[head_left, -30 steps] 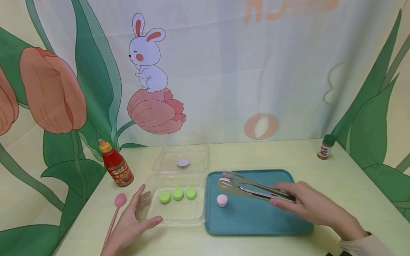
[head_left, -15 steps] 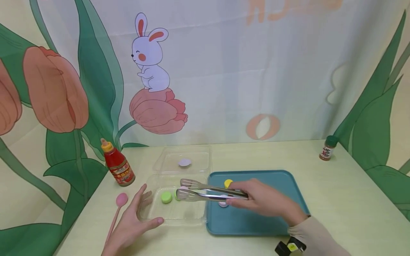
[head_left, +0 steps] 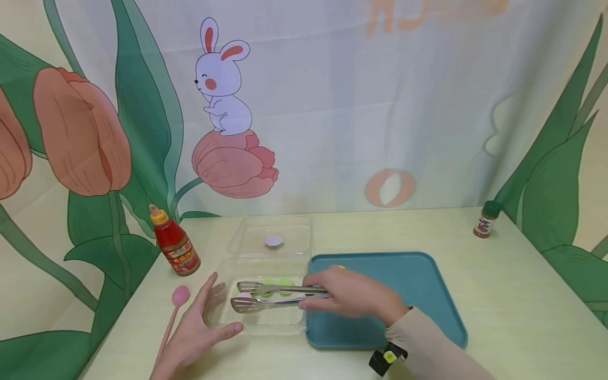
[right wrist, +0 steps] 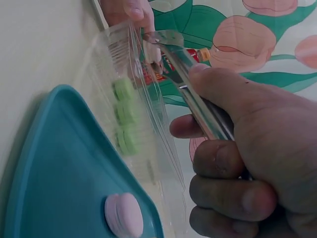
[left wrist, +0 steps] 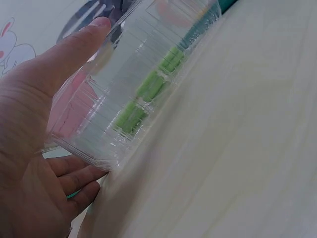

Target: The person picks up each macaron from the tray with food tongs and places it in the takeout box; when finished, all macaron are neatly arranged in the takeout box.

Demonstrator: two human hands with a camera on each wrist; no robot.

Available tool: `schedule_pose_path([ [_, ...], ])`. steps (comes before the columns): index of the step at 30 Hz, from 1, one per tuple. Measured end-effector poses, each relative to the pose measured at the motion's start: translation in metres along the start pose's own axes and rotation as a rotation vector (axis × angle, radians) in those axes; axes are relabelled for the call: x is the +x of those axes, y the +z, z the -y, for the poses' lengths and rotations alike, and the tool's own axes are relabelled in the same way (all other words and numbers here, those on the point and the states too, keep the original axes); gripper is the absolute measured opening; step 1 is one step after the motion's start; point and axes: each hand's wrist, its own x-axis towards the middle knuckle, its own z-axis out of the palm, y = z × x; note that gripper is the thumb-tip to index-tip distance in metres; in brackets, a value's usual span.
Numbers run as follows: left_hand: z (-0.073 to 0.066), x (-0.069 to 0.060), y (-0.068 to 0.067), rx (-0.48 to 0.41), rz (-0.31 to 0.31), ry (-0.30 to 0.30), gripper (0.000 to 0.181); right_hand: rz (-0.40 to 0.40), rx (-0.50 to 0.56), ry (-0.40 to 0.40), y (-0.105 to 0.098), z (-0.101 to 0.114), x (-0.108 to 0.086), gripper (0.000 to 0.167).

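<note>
My right hand [head_left: 353, 290] grips metal tongs [head_left: 280, 289], fingers curled round their handles. A pale pink macaron [right wrist: 152, 52] sits between the tong tips, above the left part of a clear plastic container [head_left: 266, 327]. Several green macarons [right wrist: 124, 116] stand in a row inside it, partly hidden by the tongs in the head view. My left hand [head_left: 197, 330] lies spread at the container's left end, thumb along the near side and fingers at the left wall. Another pale pink macaron [right wrist: 124, 215] stands on the blue tray [head_left: 399, 327], hidden by my right hand in the head view.
The container's lid [head_left: 252, 227] lies folded back, with a pale round piece [head_left: 274, 240] on it. Left of it stand a red sauce bottle [head_left: 178, 248] and a pink spoon [head_left: 179, 296]. A green-capped jar [head_left: 486, 219] is far right. A yellow item [head_left: 341, 266] shows beyond my right hand.
My right hand has moved left from over the tray, carrying a pink macaron in the tongs to above the container. My left hand has stayed in place.
</note>
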Motion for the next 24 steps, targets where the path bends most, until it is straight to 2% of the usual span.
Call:
schedule_pose_path([
  [6, 0.000, 0.001, 0.000, 0.003, 0.005, -0.009, 0.134, 0.038, -0.033, -0.014, 0.006, 0.009, 0.013, 0.019],
  [11, 0.001, 0.001, -0.001, 0.016, 0.001, -0.013, 0.135, 0.052, -0.096, -0.009, 0.007, 0.021, 0.023, 0.023],
  [16, 0.001, 0.000, -0.002, 0.013, 0.000, -0.008, 0.134, 0.063, -0.160, 0.025, 0.010, 0.029, 0.033, 0.027],
  [24, 0.001, 0.000, -0.001, -0.005, 0.001, -0.002, 0.134, 0.064, -0.193, 0.101, 0.015, 0.037, 0.040, 0.029],
])
